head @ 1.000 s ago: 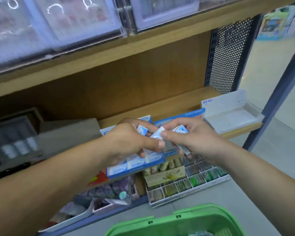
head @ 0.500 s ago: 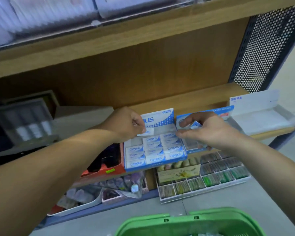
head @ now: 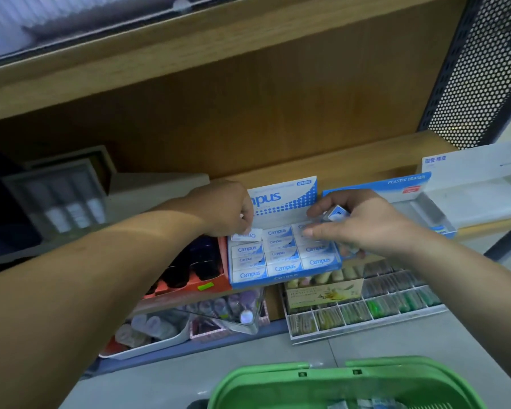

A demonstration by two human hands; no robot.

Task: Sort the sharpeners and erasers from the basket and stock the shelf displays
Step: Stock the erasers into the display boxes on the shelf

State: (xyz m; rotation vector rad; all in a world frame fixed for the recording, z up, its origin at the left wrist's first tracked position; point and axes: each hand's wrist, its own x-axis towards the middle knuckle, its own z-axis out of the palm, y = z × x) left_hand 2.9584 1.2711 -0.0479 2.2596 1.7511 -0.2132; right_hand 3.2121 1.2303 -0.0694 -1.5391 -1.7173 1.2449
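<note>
over the wooden shelf (head: 351,163), the left grip (head: 227,212) pinches a white sleeved eraser (head: 247,235) at the 10 o'clock corner of the blue cardboard campus display box (head: 286,279), which is packed with like erasers. the right grip (head: 363,224), at the box's 2 o'clock, curls round a small blue-and-white eraser (head: 335,213). a green plastic basket (head: 248,382) shows at 6 o'clock of the view.

Forearms extended. Left hand (head: 224,209) at back-left corner of eraser box (head: 283,278), fingers pinching eraser (head: 247,235). Right hand (head: 363,224) over box's right side, fingers curled round small erasers (head: 335,214).
</note>
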